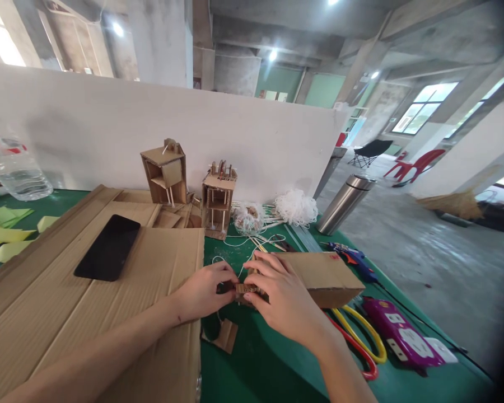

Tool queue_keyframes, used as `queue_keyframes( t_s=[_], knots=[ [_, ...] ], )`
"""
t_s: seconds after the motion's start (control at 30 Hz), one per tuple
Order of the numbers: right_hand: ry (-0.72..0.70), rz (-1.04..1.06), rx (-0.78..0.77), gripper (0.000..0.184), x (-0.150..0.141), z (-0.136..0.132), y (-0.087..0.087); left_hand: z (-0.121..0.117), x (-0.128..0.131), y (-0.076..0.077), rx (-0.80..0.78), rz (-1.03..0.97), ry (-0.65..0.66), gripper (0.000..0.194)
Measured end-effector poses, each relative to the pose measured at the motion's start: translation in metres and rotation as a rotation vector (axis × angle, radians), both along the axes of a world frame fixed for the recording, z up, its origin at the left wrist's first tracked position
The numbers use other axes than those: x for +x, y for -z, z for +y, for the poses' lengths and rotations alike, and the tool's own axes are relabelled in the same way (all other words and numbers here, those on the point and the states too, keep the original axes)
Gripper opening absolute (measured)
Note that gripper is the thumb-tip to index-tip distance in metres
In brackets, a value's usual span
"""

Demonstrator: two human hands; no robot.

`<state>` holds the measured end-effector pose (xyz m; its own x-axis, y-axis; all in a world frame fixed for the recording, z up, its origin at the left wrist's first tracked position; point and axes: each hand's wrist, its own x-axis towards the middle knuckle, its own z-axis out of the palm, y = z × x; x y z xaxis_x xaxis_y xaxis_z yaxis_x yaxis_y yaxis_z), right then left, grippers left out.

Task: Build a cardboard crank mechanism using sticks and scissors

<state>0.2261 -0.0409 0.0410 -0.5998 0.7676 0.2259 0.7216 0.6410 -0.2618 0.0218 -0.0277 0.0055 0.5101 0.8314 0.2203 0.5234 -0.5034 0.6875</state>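
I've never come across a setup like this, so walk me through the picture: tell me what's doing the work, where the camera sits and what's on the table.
There is no machine here: one person works with two bare hands. The single picture comes from a camera worn on that person's head, looking forward and down.

The right hand grips a small cardboard piece. The fingertips of the left hand meet it from the other side; whether they pinch it is hard to tell.

On the green table, to the left, a phone lies on a large cardboard sheet. Farther back stand two cardboard models, one taller-looking and one slimmer. To the right are a cardboard box, a steel flask and a purple power strip.
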Motion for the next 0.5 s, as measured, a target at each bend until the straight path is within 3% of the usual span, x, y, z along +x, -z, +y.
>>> queue_keyframes(
  t_s=[0.23, 0.5],
  knots=[
    [0.001, 0.045, 0.035, 0.01, 0.0, 0.002, 0.002, 0.001, 0.0, 0.003, 0.01, -0.033, -0.007, 0.005],
    [-0.05, 0.04, 0.067, 0.013, -0.011, 0.019, -0.025, 0.0, -0.002, -0.004, 0.027, -0.208, -0.068, 0.011]
  ],
)
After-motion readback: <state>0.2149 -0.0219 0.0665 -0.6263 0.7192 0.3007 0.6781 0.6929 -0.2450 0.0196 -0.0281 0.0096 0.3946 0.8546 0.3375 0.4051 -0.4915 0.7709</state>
